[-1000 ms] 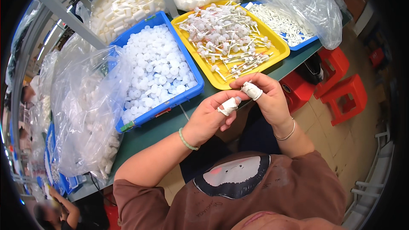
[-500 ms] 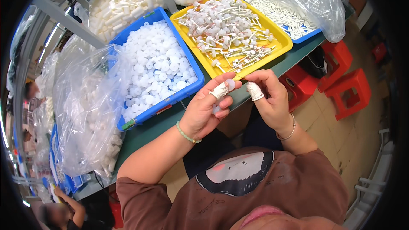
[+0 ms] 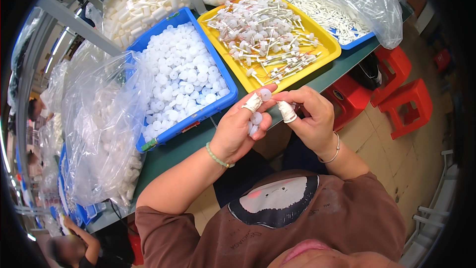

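My left hand (image 3: 234,128) is closed around several translucent white plastic discs. One disc (image 3: 266,94) is pinched between thumb and forefinger, and other discs (image 3: 255,119) sit against the curled fingers. Facing it, my right hand (image 3: 317,118) pinches something thin close to that top disc; the fingers hide most of it. White wrapping covers both thumbs. Beyond the hands, a blue tray (image 3: 229,100) of the same discs stands on the left. Beside it lies a yellow tray (image 3: 325,49) heaped with white rods that carry discs and thin reddish wires.
A second blue tray (image 3: 358,43) of short white rods is at the far right, partly under a clear plastic bag (image 3: 379,7). Another clear bag (image 3: 99,134) slumps left on the green table (image 3: 161,168). Red stools (image 3: 411,109) stand to the right. Another person (image 3: 74,248) is lower left.
My right hand has shifted slightly left and down, bringing its fingertips to the pinched disc. That disc has turned its face more into view, and the discs in my left palm show more.
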`<action>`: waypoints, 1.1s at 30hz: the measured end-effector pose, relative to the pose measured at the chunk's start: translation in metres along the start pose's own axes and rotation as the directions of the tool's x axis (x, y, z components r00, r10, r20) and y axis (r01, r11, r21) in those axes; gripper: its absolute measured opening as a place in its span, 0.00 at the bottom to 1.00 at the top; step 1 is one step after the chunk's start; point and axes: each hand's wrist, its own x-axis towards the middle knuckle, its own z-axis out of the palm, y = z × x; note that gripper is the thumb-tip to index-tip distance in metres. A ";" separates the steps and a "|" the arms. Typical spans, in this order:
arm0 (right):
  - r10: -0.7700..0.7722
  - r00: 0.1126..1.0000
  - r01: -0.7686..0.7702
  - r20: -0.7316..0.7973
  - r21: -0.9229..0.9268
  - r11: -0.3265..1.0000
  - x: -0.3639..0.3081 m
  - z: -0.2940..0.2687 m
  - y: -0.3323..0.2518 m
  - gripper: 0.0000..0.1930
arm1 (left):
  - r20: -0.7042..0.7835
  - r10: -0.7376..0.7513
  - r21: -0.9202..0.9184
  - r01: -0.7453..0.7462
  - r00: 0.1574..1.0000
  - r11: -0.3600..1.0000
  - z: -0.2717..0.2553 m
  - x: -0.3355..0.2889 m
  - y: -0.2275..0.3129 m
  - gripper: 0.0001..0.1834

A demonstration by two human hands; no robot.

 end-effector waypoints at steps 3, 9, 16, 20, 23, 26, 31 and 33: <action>-0.032 0.999 0.031 -0.020 -0.055 0.998 -0.001 0.005 0.007 0.12 | 0.033 -0.004 -0.037 0.005 0.999 0.999 0.000 0.000 0.000 0.24; -0.060 0.998 0.062 0.015 -0.246 0.967 0.000 0.004 0.006 0.13 | 0.043 0.006 -0.010 -0.006 0.999 1.000 -0.005 0.002 -0.003 0.23; -0.028 1.000 0.027 0.000 -0.202 0.979 0.003 0.003 0.001 0.12 | 0.022 0.015 0.035 -0.016 1.000 0.999 -0.001 0.001 -0.002 0.23; 0.027 1.000 -0.029 -0.013 -0.151 0.988 0.003 0.003 -0.001 0.11 | 0.032 0.026 0.049 -0.028 0.999 0.998 -0.001 0.001 -0.001 0.23; 0.023 1.000 -0.025 -0.012 -0.149 0.989 0.004 0.001 -0.002 0.10 | 0.014 0.050 0.118 -0.052 0.999 0.992 0.001 0.000 -0.002 0.22; 0.033 0.999 -0.031 0.009 -0.170 0.985 0.004 -0.001 -0.006 0.10 | 0.000 0.063 0.152 -0.062 0.998 0.986 0.002 -0.001 -0.002 0.22; 0.024 0.999 -0.019 0.025 -0.172 0.985 0.004 -0.001 -0.008 0.10 | 0.029 0.108 0.181 -0.111 0.994 0.977 0.000 -0.001 -0.005 0.23; 0.030 0.999 -0.028 0.016 -0.118 0.993 0.005 0.002 -0.011 0.10 | 0.034 0.098 0.195 -0.103 0.995 0.976 0.000 -0.002 -0.006 0.24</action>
